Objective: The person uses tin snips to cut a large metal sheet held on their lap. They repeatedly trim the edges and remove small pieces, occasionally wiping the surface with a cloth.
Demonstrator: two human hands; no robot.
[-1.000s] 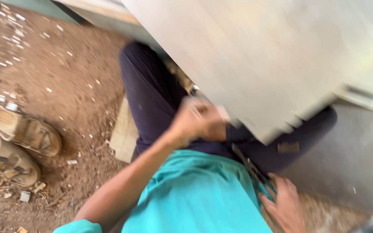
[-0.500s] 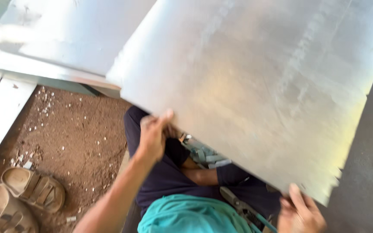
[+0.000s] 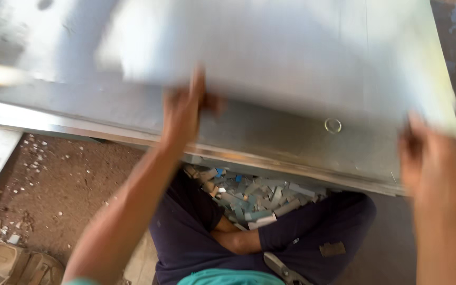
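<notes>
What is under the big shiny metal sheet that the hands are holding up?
Below the metal sheet, held by the left hand and right hand, lies another flat metal sheet. A pile of small metal offcuts pokes out beneath it. The rest is covered.

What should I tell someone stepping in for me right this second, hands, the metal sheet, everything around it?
Left hand: gripping the near edge of the top metal sheet, thumb underneath.
Right hand: gripping the same sheet at its right near corner.
The sheet is blurred and held over a larger metal panel with a small ring on it.
Below, between the crossed legs: a pile of small metal offcuts. Snips rest on the lap. Sandals sit on the dirt at left.
Done: sheet in both hands. Left: it is not set down yet.
</notes>
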